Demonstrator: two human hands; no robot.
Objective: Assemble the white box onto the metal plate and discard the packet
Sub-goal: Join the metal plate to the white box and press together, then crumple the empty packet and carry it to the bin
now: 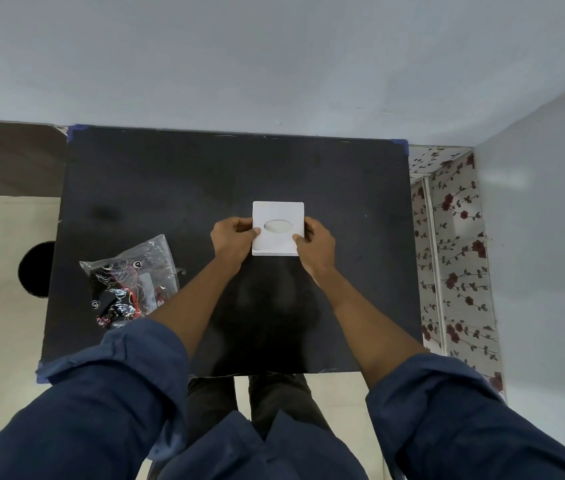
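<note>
A flat white square box (pixel 275 211) with an oval opening in its face lies at the middle of the black table (pixel 170 185). My left hand (pixel 232 239) grips its left edge with the thumb on top. On the right edge, my right hand (pixel 315 245) holds it the same way. A clear plastic packet (pixel 130 282) with black, red and white contents lies on the table to the left, apart from my hands. No metal plate is visible; anything under the box is hidden.
The table stands against a pale wall. A dark round object (pixel 36 268) sits on the floor at the left. A floral-patterned panel (pixel 454 254) runs along the right side. Blue tape (pixel 402 143) marks the table's corners.
</note>
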